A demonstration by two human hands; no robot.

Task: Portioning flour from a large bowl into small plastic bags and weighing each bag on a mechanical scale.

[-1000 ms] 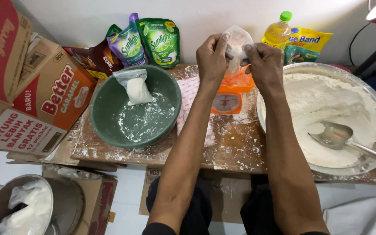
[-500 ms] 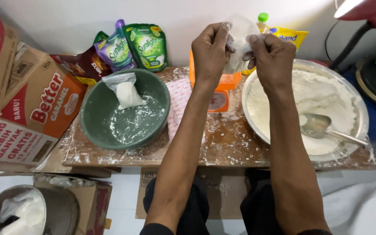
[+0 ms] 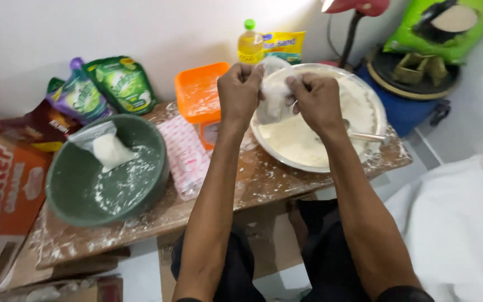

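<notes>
My left hand (image 3: 240, 94) and my right hand (image 3: 315, 100) both grip a small clear plastic bag of white flour (image 3: 273, 99), held up between them over the near rim of a wide metal tray (image 3: 378, 114) full of flour. A metal spoon (image 3: 364, 136) lies in that tray, just right of my right hand. Behind my left hand sits an orange plastic scale (image 3: 199, 90). A green bowl (image 3: 79, 193) dusted with flour stands at the left, with a filled, tied plastic bag (image 3: 107, 148) resting inside it.
A low wooden table (image 3: 264, 182) is smeared with flour. A pink patterned packet (image 3: 185, 156) lies by the bowl. Green and purple pouches (image 3: 121, 84), an oil bottle (image 3: 250, 45) and a yellow packet (image 3: 286, 45) line the wall. Cardboard boxes (image 3: 1, 190) stand left; a blue stand (image 3: 415, 100) right.
The view has swung and tilted, so the table now slopes to the right. Both hands still hold the small bag, now over the flour tray's near-left rim rather than over the scale.
</notes>
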